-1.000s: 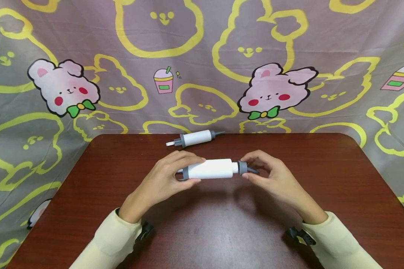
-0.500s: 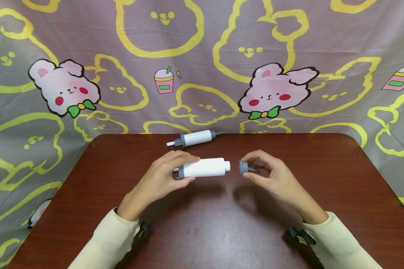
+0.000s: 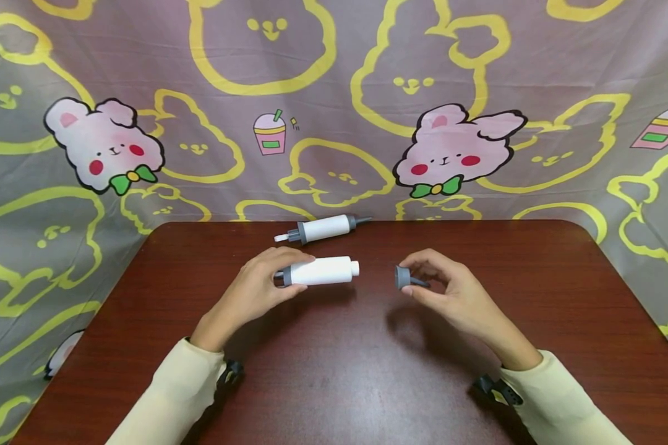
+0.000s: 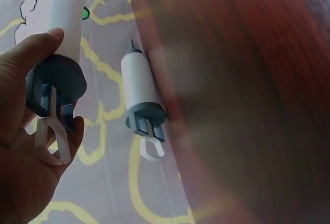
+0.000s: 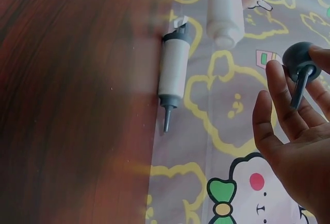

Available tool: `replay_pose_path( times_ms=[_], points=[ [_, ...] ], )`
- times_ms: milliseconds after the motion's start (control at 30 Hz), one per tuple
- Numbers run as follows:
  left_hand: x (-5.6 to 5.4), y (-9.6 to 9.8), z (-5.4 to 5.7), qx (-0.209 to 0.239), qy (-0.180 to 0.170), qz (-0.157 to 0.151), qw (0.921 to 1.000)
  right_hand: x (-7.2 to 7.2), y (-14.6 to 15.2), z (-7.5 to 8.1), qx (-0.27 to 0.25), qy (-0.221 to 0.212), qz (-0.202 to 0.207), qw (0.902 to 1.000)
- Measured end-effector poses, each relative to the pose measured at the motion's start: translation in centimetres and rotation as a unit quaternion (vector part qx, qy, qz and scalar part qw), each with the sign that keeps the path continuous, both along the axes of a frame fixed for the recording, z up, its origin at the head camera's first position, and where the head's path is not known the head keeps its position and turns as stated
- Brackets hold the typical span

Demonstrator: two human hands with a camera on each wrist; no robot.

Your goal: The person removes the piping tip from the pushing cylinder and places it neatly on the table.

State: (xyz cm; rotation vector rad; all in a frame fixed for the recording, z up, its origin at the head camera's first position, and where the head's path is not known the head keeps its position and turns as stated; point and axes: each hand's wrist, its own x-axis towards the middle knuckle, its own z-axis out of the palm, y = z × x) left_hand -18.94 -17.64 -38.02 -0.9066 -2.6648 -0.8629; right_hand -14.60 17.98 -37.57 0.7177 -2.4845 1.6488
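My left hand (image 3: 252,285) grips the white barrel (image 3: 325,271) of a balloon pump near its dark grey end cap (image 4: 63,80). A white loop handle (image 4: 52,140) sticks out of that cap, beside the palm. The barrel lies roughly level above the table, its bare narrow neck (image 3: 355,268) pointing right. Apart from the neck, my right hand (image 3: 451,290) pinches the grey nozzle cap (image 3: 402,277) between thumb and fingers. Its wide side faces the barrel, and its thin spout (image 5: 299,89) points back toward the right palm.
A second balloon pump (image 3: 327,228), with its grey nozzle (image 5: 168,112) fitted, lies near the back edge of the brown table (image 3: 345,383). Behind the table hangs a curtain (image 3: 334,111) printed with rabbits and yellow outlines.
The barrel's neck has come away from the nozzle cap. My left hand has moved left with the barrel, widening the gap. The right hand has stayed in place with the cap.
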Motion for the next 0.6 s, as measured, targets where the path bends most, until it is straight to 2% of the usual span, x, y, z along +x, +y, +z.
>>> replay_pose_path(
  times_ms=[367, 600],
  points=[
    [-1.3, -1.4, -1.3, 0.008, -0.062, 0.013, 0.9980, -0.1, 0.0, -0.2, -0.002, 0.003, 0.006, 1.0000],
    [-2.0, -2.7, -1.9, 0.008, -0.100, 0.032, 0.9945, -0.2, -0.1, -0.2, 0.002, 0.004, 0.007, 1.0000]
  ],
)
